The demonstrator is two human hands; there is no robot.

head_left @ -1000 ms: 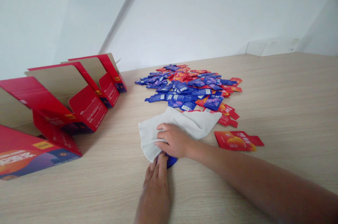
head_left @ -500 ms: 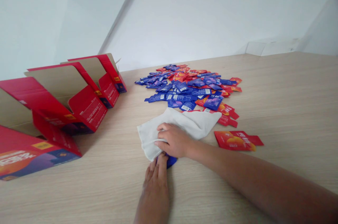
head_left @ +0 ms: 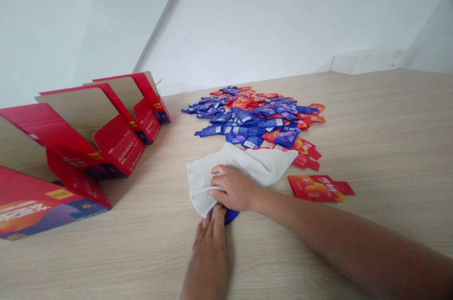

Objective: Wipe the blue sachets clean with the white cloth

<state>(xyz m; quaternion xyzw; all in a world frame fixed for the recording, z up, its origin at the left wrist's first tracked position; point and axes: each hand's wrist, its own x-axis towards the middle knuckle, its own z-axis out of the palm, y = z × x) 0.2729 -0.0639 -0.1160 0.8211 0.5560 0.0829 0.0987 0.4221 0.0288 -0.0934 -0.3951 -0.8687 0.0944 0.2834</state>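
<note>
A pale grey-white cloth (head_left: 262, 168) lies spread on the table in front of me. My right hand (head_left: 231, 187) rests on its near part, fingers bent and closed on the fabric. Under the cloth's near edge a blue packet (head_left: 231, 215) shows only in part. My left hand (head_left: 212, 238) presses its fingers, held together, on the near side of that packet. The fingertips of my left hand are partly hidden by the cloth and my right hand. Just right of the cloth a red packet (head_left: 314, 188) with orange fruit print lies flat.
Several open red cartons (head_left: 120, 144) stand in a row on the left. A heap of blue and red packets (head_left: 247, 116) spreads beyond the cloth, some partly covered by it. A white wall (head_left: 283, 17) rises behind the wooden table (head_left: 389, 149).
Both hands, the cloth and the blue packet keep almost the same place. Only a slight shift of the whole view shows.
</note>
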